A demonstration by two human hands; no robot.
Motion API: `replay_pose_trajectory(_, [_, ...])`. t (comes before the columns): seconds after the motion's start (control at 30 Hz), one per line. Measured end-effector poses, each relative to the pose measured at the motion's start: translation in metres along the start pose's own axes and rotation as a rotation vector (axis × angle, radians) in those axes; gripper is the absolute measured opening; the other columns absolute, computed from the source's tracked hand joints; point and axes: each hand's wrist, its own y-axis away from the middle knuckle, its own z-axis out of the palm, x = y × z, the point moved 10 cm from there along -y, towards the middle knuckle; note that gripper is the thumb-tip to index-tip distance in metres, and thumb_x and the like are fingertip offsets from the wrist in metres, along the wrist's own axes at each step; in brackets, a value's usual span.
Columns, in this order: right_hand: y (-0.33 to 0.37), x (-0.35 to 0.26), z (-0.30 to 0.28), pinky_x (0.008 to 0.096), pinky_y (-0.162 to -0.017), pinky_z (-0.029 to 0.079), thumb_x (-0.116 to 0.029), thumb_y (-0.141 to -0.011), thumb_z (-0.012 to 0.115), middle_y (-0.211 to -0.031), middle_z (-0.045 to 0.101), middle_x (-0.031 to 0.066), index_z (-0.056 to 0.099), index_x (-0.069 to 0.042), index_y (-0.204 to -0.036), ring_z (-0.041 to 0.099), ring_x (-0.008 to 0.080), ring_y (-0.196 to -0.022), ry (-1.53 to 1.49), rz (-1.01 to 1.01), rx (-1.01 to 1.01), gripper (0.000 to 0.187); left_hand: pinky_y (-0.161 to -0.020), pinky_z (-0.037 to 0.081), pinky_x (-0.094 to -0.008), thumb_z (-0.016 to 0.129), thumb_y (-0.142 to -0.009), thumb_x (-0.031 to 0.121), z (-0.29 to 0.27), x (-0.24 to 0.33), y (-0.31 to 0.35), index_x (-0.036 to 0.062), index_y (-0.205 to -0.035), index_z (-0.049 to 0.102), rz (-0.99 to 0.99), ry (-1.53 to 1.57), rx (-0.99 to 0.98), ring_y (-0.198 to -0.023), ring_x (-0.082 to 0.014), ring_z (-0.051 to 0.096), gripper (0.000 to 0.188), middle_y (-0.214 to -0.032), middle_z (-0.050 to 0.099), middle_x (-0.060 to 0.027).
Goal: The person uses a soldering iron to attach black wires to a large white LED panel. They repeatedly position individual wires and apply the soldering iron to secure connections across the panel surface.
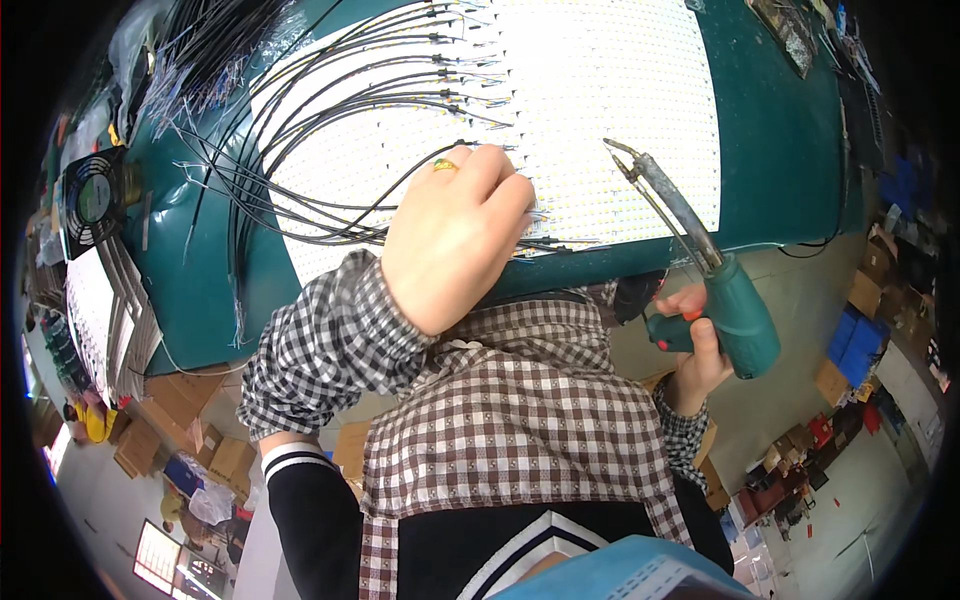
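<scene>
My left hand (455, 225), wearing a ring, is closed over the near part of a white panel (610, 90) with rows of small yellowish dots. Its fingertips are mostly hidden, but a black cable runs in under the hand and thin wire ends come out beside the fingers. To the right, my right hand (698, 365) grips the green handle of a gun-shaped soldering iron (742, 318). The iron's metal tip points up and left, above the panel and apart from my left hand. Several black cables (350, 115) with bared coloured wires lie along the panel's middle.
A green mat (780, 150) covers the table under the panel. More cables (205, 65) are bundled at the far left. A small black fan (93, 198) stands at the left edge above stacked white panels (95, 310). A dark metal piece (785, 35) lies far right.
</scene>
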Motion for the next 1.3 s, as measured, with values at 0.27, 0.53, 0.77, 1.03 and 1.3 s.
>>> replay_pose_trajectory(0.27, [0.001,0.002,-0.001,0.0374,-0.068,0.061,-0.026,-0.085,0.076,-0.084,0.065,0.0142,0.059,0.011,-0.113,0.066,0.0225,-0.074,0.011,0.034,0.044,0.050,-0.064,0.048,-0.0366,0.069,-0.084,0.001,-0.012,-0.003,0.011,0.0038,-0.095,0.062,-0.117,0.098,0.044,-0.075,-0.0303,0.060,0.014,-0.088,0.059,-0.0101])
replay_pose_trajectory(0.53, [0.003,0.001,0.002,0.0383,-0.069,0.061,-0.029,-0.084,0.078,-0.084,0.065,0.0144,0.060,0.011,-0.110,0.067,0.0230,-0.075,0.021,0.036,0.037,0.051,-0.061,0.048,-0.0323,0.069,-0.084,0.004,-0.004,-0.037,0.013,0.0038,-0.084,0.065,-0.285,0.272,0.062,-0.066,-0.0221,0.058,0.004,-0.082,0.057,-0.0086])
replay_pose_trajectory(0.77, [0.010,0.010,0.000,0.0392,-0.072,0.063,-0.030,-0.085,0.078,-0.097,0.066,0.0174,0.047,0.013,-0.132,0.070,0.0290,-0.085,0.076,0.100,-0.056,0.070,-0.061,0.048,-0.0314,0.067,-0.078,0.004,-0.002,-0.041,0.001,0.0040,-0.082,0.065,-0.278,0.307,0.009,-0.066,-0.0194,0.058,0.004,-0.080,0.056,-0.0071])
replay_pose_trajectory(1.03, [0.017,0.013,0.002,0.0371,-0.074,0.063,-0.030,-0.083,0.081,-0.109,0.065,0.0197,0.045,0.013,-0.135,0.071,0.0294,-0.093,0.029,0.145,-0.063,0.076,-0.063,0.048,-0.0337,0.066,-0.076,0.004,0.001,-0.040,-0.007,0.0032,-0.081,0.064,-0.183,0.250,-0.050,-0.070,-0.0246,0.059,0.005,-0.081,0.056,-0.0094])
replay_pose_trajectory(1.3, [0.014,0.011,0.012,0.0345,-0.075,0.061,-0.034,-0.079,0.085,-0.104,0.067,0.0166,0.057,0.012,-0.122,0.071,0.0226,-0.086,0.070,0.190,-0.125,0.068,-0.066,0.050,-0.0385,0.065,-0.075,0.006,0.002,-0.039,-0.013,0.0042,-0.079,0.063,-0.148,0.180,-0.097,-0.074,-0.0301,0.061,0.005,-0.082,0.058,-0.0107])
